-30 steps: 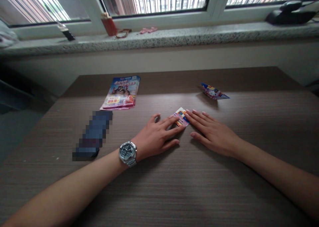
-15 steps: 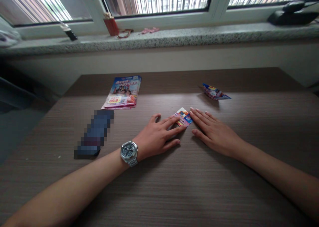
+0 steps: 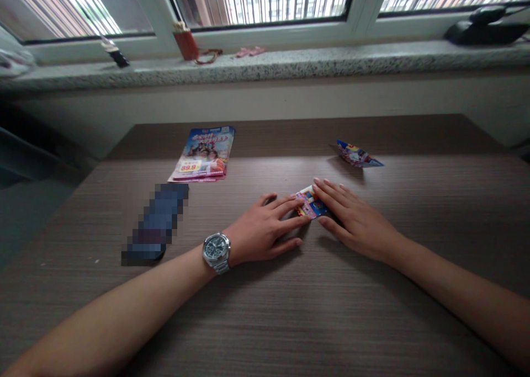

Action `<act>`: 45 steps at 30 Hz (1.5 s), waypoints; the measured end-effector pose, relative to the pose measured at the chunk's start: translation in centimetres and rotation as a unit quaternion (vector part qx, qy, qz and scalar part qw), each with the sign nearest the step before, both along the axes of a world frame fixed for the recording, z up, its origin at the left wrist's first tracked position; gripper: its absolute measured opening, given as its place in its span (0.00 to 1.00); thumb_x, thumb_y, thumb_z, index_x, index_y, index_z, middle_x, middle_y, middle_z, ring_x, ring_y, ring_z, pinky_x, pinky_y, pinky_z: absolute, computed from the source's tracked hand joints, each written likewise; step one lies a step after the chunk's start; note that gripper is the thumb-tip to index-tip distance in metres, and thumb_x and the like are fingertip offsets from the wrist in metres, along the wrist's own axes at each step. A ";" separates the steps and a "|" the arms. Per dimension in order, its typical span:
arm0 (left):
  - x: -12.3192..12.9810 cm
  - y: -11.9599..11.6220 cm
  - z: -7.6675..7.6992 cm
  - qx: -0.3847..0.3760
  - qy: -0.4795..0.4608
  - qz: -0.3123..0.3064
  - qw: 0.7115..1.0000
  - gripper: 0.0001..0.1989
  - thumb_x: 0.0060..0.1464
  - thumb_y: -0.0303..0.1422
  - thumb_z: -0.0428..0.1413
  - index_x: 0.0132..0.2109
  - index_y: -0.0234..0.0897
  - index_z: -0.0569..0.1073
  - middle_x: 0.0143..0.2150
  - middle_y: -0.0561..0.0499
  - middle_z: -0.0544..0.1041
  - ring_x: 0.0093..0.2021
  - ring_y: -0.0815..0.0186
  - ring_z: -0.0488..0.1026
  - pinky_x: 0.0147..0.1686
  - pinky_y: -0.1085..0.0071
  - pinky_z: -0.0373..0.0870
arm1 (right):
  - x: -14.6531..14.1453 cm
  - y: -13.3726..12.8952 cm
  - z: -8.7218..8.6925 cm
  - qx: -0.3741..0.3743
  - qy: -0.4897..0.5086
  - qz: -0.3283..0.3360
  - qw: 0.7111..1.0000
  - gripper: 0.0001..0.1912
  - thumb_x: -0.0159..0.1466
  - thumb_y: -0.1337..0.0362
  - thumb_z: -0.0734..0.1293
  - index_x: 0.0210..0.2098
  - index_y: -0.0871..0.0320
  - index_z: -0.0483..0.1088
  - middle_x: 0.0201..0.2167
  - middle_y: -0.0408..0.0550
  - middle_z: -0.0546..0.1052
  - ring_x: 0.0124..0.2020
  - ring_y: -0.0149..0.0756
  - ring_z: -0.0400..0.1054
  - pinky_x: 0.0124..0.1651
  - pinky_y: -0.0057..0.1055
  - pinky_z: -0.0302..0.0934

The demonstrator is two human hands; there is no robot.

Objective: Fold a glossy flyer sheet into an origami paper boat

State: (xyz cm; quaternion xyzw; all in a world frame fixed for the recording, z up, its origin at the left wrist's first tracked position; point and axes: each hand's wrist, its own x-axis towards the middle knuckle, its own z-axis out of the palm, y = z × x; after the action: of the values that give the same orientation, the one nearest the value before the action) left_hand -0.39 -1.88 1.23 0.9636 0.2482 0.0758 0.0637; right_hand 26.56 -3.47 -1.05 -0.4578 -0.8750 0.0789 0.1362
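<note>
Two hands rest over the brown worktop. Farthest left of the fingers, up on the speckled sill, lies a translucent bag; its contents cannot be made out. Right of it on the sill is a small black-and-white object. Nearer the fingers, on the worktop, lies a dark, pixelated flat object. Beyond and left of the fingers, a red holder leans on the sill, something pale showing at its top, a looped strap beside it. Below it, on the worktop, is a stack of printed flyers. A silver watch circles the wrist behind the left fingers, and small pink items lie on the sill beyond them.

The left hand is open, its fingers spread, some on the folded paper, which lies between both sets of fingers. The right hand is open and flat, fingers nearly together, their tips on the paper's upper right edge, thumb apart. Beyond them stands a pointed folded piece; farther right, on the sill, sits a black device.
</note>
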 end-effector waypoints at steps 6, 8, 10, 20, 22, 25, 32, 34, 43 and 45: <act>0.3 -0.3 0.1 -0.013 -0.009 -0.031 0.999 0.25 0.68 0.48 0.50 0.66 0.44 0.67 0.73 0.42 0.59 0.73 0.53 0.55 0.71 0.48 0.49 | -0.8 0.2 0.2 -0.007 -0.031 0.064 0.997 0.35 0.75 0.49 0.54 0.75 0.54 0.41 0.75 0.50 0.48 0.76 0.43 0.40 0.74 0.50 0.44; 0.3 -0.3 0.2 -0.013 -0.012 -0.030 0.999 0.24 0.68 0.48 0.50 0.65 0.45 0.67 0.73 0.42 0.59 0.73 0.52 0.56 0.70 0.47 0.50 | -0.9 0.2 0.1 -0.016 -0.032 0.063 0.997 0.35 0.75 0.48 0.54 0.75 0.53 0.41 0.75 0.49 0.49 0.75 0.42 0.41 0.74 0.50 0.45; 0.3 -0.3 0.2 -0.016 -0.010 -0.029 0.999 0.25 0.68 0.48 0.50 0.66 0.46 0.66 0.73 0.42 0.59 0.73 0.52 0.56 0.70 0.46 0.51 | -0.8 0.3 0.0 -0.019 -0.031 0.059 0.998 0.35 0.75 0.48 0.54 0.75 0.52 0.41 0.75 0.49 0.49 0.75 0.43 0.42 0.74 0.50 0.45; 0.2 -0.4 0.4 -0.025 -0.002 -0.026 0.999 0.29 0.67 0.50 0.50 0.70 0.48 0.61 0.74 0.40 0.56 0.73 0.51 0.56 0.69 0.45 0.50 | -1.1 0.2 -0.3 -0.018 -0.041 0.013 0.999 0.35 0.75 0.47 0.51 0.76 0.54 0.41 0.75 0.51 0.48 0.75 0.42 0.42 0.74 0.49 0.44; 0.3 -0.4 0.4 -0.023 -0.001 -0.025 0.999 0.29 0.67 0.50 0.50 0.70 0.47 0.61 0.74 0.39 0.56 0.73 0.51 0.56 0.69 0.45 0.50 | -1.2 0.2 -0.3 -0.018 -0.040 0.001 0.999 0.35 0.75 0.47 0.51 0.75 0.53 0.42 0.75 0.50 0.49 0.75 0.43 0.42 0.74 0.50 0.44; 0.3 -0.4 0.5 -0.020 0.001 -0.023 1.000 0.28 0.67 0.50 0.50 0.69 0.45 0.63 0.73 0.39 0.57 0.72 0.51 0.56 0.69 0.46 0.50 | -1.3 0.2 0.0 -0.027 -0.043 -0.005 0.999 0.34 0.75 0.46 0.51 0.75 0.53 0.45 0.75 0.49 0.48 0.75 0.43 0.41 0.74 0.50 0.43; 0.4 -0.5 0.8 -0.014 0.000 -0.020 1.000 0.28 0.66 0.51 0.51 0.66 0.44 0.66 0.72 0.38 0.59 0.70 0.51 0.61 0.66 0.47 0.53 | -1.3 0.4 0.0 -0.037 -0.056 -0.019 0.998 0.36 0.75 0.45 0.49 0.75 0.58 0.47 0.75 0.51 0.48 0.76 0.42 0.40 0.75 0.49 0.41; 0.4 -0.5 0.7 -0.012 -0.007 -0.020 1.000 0.27 0.66 0.51 0.51 0.66 0.44 0.66 0.73 0.39 0.58 0.69 0.50 0.62 0.65 0.47 0.53 | -1.3 0.4 -0.3 -0.031 -0.057 -0.038 0.997 0.38 0.75 0.45 0.49 0.75 0.63 0.45 0.75 0.55 0.47 0.76 0.41 0.39 0.75 0.47 0.40; 0.2 -0.4 0.2 -0.009 -0.022 -0.022 0.999 0.26 0.67 0.50 0.51 0.66 0.44 0.67 0.73 0.40 0.58 0.70 0.49 0.60 0.66 0.44 0.51 | -1.2 0.5 -0.5 -0.031 -0.060 -0.066 0.996 0.39 0.74 0.44 0.49 0.74 0.64 0.47 0.76 0.57 0.45 0.76 0.43 0.38 0.75 0.46 0.40; 0.2 -0.4 0.2 -0.010 -0.021 -0.020 1.000 0.26 0.67 0.50 0.51 0.66 0.45 0.66 0.73 0.41 0.58 0.70 0.50 0.61 0.66 0.44 0.51 | -1.2 0.6 -0.5 -0.031 -0.058 -0.067 0.996 0.38 0.74 0.45 0.48 0.74 0.64 0.47 0.76 0.56 0.46 0.76 0.42 0.39 0.75 0.45 0.40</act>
State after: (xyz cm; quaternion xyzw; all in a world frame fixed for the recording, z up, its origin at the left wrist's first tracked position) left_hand -0.18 -2.30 1.38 0.9659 0.2283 0.0919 0.0804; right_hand 25.37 -2.89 -1.59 -0.5234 -0.8458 0.0698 0.0759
